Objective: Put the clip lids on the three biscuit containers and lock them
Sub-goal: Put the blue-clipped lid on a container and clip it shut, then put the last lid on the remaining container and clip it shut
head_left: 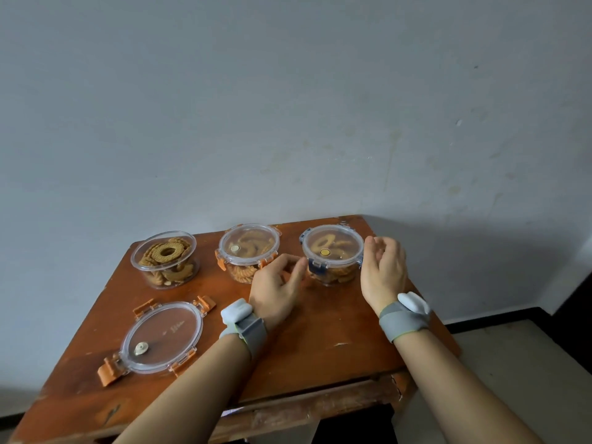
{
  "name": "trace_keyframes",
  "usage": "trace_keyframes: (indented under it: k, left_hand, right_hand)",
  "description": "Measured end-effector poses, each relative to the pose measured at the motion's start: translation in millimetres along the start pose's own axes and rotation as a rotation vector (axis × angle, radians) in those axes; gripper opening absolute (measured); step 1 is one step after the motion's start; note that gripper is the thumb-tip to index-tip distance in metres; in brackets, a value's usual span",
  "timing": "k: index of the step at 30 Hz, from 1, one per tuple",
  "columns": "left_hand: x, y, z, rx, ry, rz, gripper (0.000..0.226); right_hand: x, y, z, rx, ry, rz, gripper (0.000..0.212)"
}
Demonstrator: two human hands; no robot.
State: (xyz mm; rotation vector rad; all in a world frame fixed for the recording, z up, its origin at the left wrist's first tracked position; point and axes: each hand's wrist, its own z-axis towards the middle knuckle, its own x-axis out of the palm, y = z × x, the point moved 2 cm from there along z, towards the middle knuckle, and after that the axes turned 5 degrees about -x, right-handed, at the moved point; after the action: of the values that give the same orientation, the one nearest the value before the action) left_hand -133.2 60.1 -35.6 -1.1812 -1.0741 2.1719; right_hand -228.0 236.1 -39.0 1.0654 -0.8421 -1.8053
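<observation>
Both bare forearms reach forward from the near edge of the desk [320, 331] toward its far right corner. Each wrist wears a grey strap carrying a white device. The left hand [275, 288] is seen from the back, its grip loosely curled, thumb and fingers bent toward each other, holding nothing. The right hand [382, 270] stands nearer the desk's right edge, palm turned inward toward the left one, fingers half curled and apart, also holding nothing.
</observation>
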Motion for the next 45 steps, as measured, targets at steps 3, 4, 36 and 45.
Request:
trace_keyframes:
  k: [3, 4, 36, 45]
  left_hand:
    - [-38.2, 6.0, -3.1, 0.032, -0.101, 0.078, 0.026]
    - [-53.0, 9.9, -3.9, 0.033, -0.133, 0.121, 0.027]
    - [-170.4, 118.8, -18.2, -0.634, -0.227, 0.825, 0.047]
    - [-173.9, 121.7, -11.6, -0.590, -0.213, 0.789, 0.048]
  right_hand:
    - [7.3, 20.3, -11.3, -0.124, 0.015, 0.020, 0.022]
    - [11.8, 27.3, -15.0, -0.162, 0.028, 0.016, 0.021]
    - [122.7, 100.7, -149.3, -0.690, 1.121, -0.259, 0.065]
    - [118.2, 94.7, -152.5, -0.805, 1.071, -0.246, 0.059]
